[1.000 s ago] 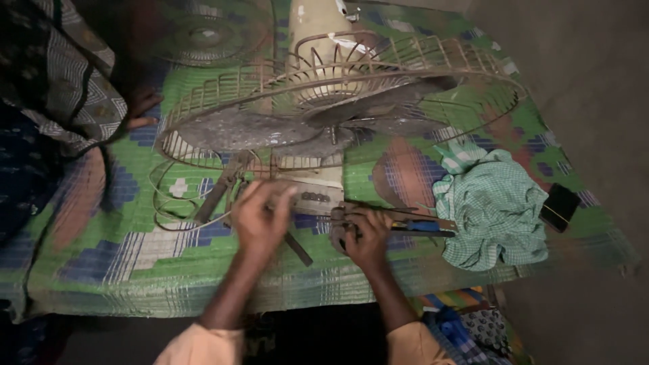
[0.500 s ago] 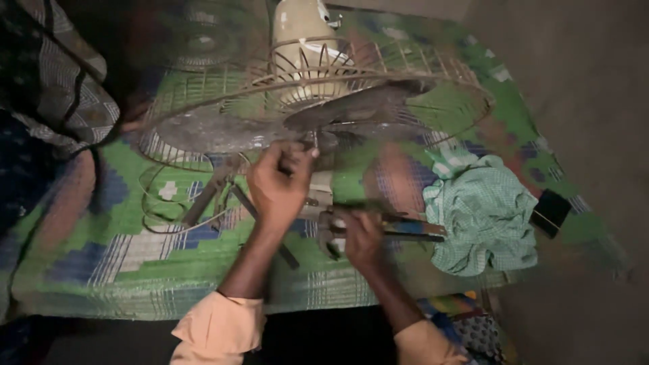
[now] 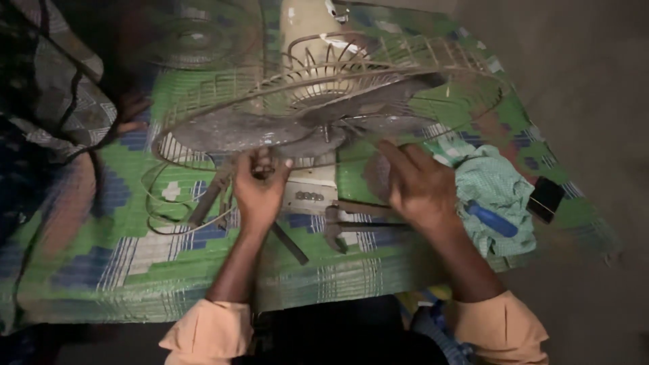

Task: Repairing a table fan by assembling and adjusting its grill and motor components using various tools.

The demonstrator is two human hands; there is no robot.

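On a green patterned mat [image 3: 101, 263], your left hand [image 3: 259, 186] is clenched at the rim of the fan's wire cage [image 3: 324, 94]; what it grips is unclear. Your right hand [image 3: 419, 186] hovers open-fingered beside the blades [image 3: 284, 128], above pliers [image 3: 338, 226]. A blue-handled screwdriver [image 3: 493, 220] lies on a cloth [image 3: 500, 186].

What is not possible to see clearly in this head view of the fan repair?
- Left hand: its fingertips lie against the wire guard; whether they grip a wire or a small part is blurred.
- Right hand: spread open; what lies under its palm is hidden.
- Fan blades: dusty and dim, so the hub fastening is too small to tell.
- Blue-handled tool: its tip is covered by the green cloth.
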